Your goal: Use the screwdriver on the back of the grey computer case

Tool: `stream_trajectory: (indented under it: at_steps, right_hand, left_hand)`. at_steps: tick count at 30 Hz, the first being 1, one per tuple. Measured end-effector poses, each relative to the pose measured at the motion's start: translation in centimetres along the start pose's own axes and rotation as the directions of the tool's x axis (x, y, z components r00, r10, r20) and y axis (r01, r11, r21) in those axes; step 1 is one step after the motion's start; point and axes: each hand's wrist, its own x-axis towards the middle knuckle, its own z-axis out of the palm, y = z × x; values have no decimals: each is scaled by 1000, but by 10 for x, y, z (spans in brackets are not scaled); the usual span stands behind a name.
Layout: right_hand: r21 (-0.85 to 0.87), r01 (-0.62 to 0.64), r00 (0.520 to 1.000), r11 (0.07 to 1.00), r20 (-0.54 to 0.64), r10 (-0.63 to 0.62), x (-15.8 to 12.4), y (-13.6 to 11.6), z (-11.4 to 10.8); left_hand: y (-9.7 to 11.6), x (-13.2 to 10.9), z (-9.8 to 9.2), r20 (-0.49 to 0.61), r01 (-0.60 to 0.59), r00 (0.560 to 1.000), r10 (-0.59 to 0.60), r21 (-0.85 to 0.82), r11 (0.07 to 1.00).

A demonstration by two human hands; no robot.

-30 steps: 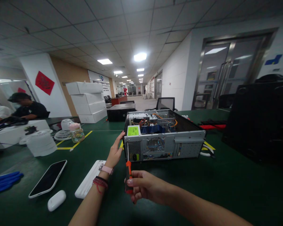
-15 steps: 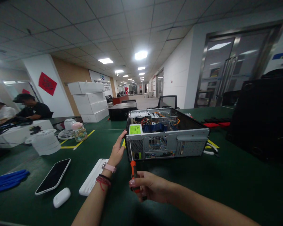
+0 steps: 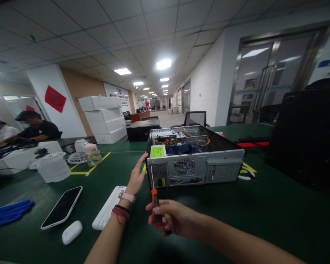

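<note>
An opened computer case (image 3: 192, 167) lies on its side on the green table, its rear panel toward me. Inside it, a power supply (image 3: 157, 151) with a green label fills the near left corner. My right hand (image 3: 170, 218) grips an orange and black screwdriver (image 3: 155, 205) by the handle. The thin shaft points up and away, its tip at the upper left of the rear panel by the power supply. My left hand (image 3: 136, 176) rests with fingers stretched out against the case's left side.
Left of my arm lie a white power bank (image 3: 107, 211), a phone (image 3: 63, 206), a white earbud case (image 3: 72, 232) and blue gloves (image 3: 9, 214). Farther back are a glass jar (image 3: 93, 157) and a small fan (image 3: 78, 157). A large black panel (image 3: 302, 139) stands at right. Two people sit far left.
The fingers of my right hand have shifted and loosened around the screwdriver's handle, which looks slightly turned. My left hand and the computer case stay in place.
</note>
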Motion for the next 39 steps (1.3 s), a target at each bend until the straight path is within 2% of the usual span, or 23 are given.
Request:
stream_trajectory:
  at_steps: [5, 8, 16, 23, 39]
  right_hand:
    - [86, -20, 996, 996, 85, 13, 0, 1, -2]
    - [77, 4, 995, 997, 99, -12, 0, 3, -2]
    - [32, 33, 995, 999, 92, -36, 2, 1, -5]
    - [12, 35, 999, 999, -1, -35, -1, -3, -2]
    - [-13, 7, 1000, 1000, 8, -7, -3, -1, -1]
  left_hand:
    - [-1, 0, 0, 2, -5, 1000, 5, -2, 1000]
    - [0, 0, 0, -4, -13, 1000, 13, -7, 1000]
    - [0, 0, 1, -4, -3, 1000, 3, -9, 1000]
    - [3, 0, 1, -5, 18, 1000, -18, 8, 1000]
    - [2, 0, 1, -6, 12, 1000, -12, -15, 1000]
